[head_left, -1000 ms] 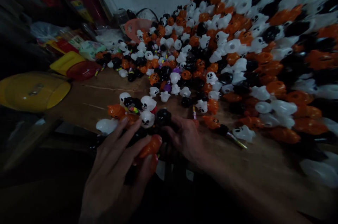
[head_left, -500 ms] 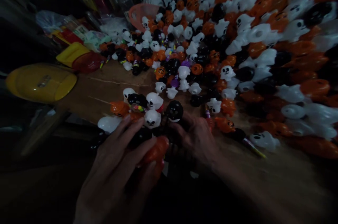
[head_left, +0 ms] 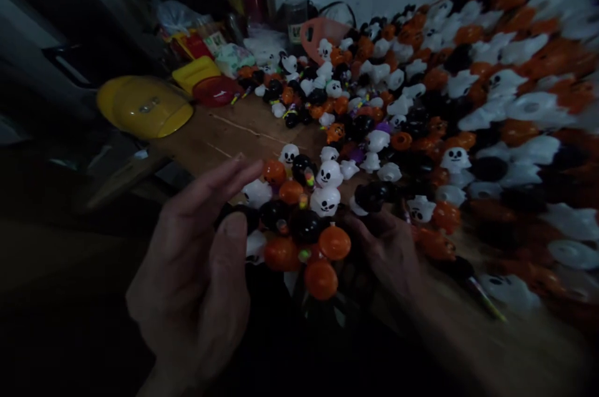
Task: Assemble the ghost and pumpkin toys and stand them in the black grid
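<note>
My left hand is open at the left, its fingers stretched out and the thumb apart from them. Just right of it lies a cluster of small plastic Halloween heads at the near edge of the table. In it are white skull heads, orange pumpkin heads and a black head, with bits of coloured beads between them. At the cluster's right side, my right hand is closed on a black plastic figure with a white part at its left end. The fingertips are partly hidden under the figure.
A big heap of white, orange and black figures fills the right and back of the wooden table. A yellow rounded object, a red and yellow scoop-like piece and a pink basket stand further back. The light is dim.
My left hand has let go of an orange pumpkin head and drawn back to the left, opening. The black figure in my right hand has tipped over sideways. The view has shifted left.
</note>
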The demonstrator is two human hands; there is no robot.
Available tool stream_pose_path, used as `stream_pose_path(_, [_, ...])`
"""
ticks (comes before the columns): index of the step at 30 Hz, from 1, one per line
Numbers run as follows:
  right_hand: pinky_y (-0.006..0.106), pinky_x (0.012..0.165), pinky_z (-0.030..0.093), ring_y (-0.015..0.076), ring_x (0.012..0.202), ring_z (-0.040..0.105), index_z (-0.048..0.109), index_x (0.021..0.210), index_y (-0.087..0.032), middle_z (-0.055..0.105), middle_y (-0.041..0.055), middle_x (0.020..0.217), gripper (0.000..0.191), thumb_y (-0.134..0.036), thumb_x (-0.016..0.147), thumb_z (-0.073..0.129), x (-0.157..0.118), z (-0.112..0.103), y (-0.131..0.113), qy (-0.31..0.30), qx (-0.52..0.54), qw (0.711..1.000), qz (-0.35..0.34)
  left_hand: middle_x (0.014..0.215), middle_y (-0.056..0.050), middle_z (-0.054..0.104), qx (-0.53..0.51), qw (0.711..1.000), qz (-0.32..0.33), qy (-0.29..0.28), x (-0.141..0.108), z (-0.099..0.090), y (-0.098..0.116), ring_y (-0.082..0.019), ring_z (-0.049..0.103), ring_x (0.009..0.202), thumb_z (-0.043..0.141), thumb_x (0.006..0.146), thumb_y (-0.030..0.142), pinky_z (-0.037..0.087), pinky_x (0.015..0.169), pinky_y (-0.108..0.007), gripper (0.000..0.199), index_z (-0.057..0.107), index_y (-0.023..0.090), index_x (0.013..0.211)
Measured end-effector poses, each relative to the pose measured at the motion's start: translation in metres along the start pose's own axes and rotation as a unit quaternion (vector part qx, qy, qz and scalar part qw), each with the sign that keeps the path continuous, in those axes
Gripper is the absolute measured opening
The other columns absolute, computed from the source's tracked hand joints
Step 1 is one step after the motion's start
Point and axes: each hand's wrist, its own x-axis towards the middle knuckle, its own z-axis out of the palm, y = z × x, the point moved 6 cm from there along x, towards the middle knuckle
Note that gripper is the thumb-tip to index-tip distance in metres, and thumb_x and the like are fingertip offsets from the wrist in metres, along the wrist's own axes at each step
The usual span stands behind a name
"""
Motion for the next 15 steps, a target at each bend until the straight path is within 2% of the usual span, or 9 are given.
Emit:
stream_pose_path(3, [0.030, 0.061, 0.048, 0.0206, 0.072, 0.064, 0.068, 0.098, -0.018, 0.071, 0.0054, 0.089, 0.022, -0.032, 0.085, 0.057, -0.002, 0.004, -0.006, -0.007, -0.068, 0.997, -0.044, 0.120, 0.000, 0.064, -0.068, 0.995, -0.039, 0.060, -0.004, -0.004, -0.007, -0.019, 0.061, 0.111, 0.049, 0.091, 0.014, 0.053, 0.099, -0.033, 0.038, 0.051, 0.025, 0.127])
stream_pose_path(6, [0.031, 0.061, 0.048, 0.0202, 0.066, 0.061, 0.066, 0.089, -0.017, 0.069, 0.0055, 0.080, 0.016, -0.024, 0.081, 0.053, -0.006, 0.007, -0.017, -0.006, -0.139, 0.985, -0.104, 0.120, -0.001, 0.064, -0.063, 0.996, -0.045, 0.055, -0.011, -0.001, -0.012, -0.018, 0.061, 0.111, 0.051, 0.090, 0.013, 0.053, 0.098, -0.033, 0.039, 0.050, 0.024, 0.127])
stream_pose_path(8, [0.030, 0.057, 0.047, 0.0190, 0.060, 0.059, 0.063, 0.080, -0.019, 0.066, 0.0043, 0.071, 0.012, -0.020, 0.076, 0.052, -0.008, 0.007, -0.022, -0.006, -0.148, 0.981, -0.129, 0.123, 0.000, 0.063, -0.052, 0.997, -0.035, 0.044, -0.016, -0.001, -0.015, -0.020, 0.060, 0.113, 0.052, 0.089, 0.012, 0.051, 0.100, -0.036, 0.041, 0.049, 0.025, 0.127])
stream_pose_path(10, [0.029, 0.054, 0.046, 0.0185, 0.058, 0.057, 0.062, 0.078, -0.019, 0.065, 0.0033, 0.067, 0.011, -0.020, 0.076, 0.052, -0.009, 0.007, -0.022, -0.006, -0.141, 0.983, -0.121, 0.125, 0.000, 0.061, -0.041, 0.998, -0.022, 0.029, -0.019, -0.003, -0.018, -0.021, 0.058, 0.117, 0.054, 0.087, 0.012, 0.049, 0.103, -0.039, 0.043, 0.049, 0.026, 0.127])
stream_pose_path(15, [0.029, 0.055, 0.046, 0.0220, 0.068, 0.061, 0.066, 0.089, -0.016, 0.068, 0.0066, 0.078, 0.018, -0.027, 0.079, 0.055, -0.007, 0.005, -0.007, -0.026, -0.123, 0.990, -0.064, 0.125, 0.000, 0.061, -0.045, 0.999, 0.016, 0.022, -0.018, -0.006, -0.018, -0.023, 0.054, 0.121, 0.054, 0.085, 0.010, 0.048, 0.105, -0.043, 0.044, 0.052, 0.026, 0.127])
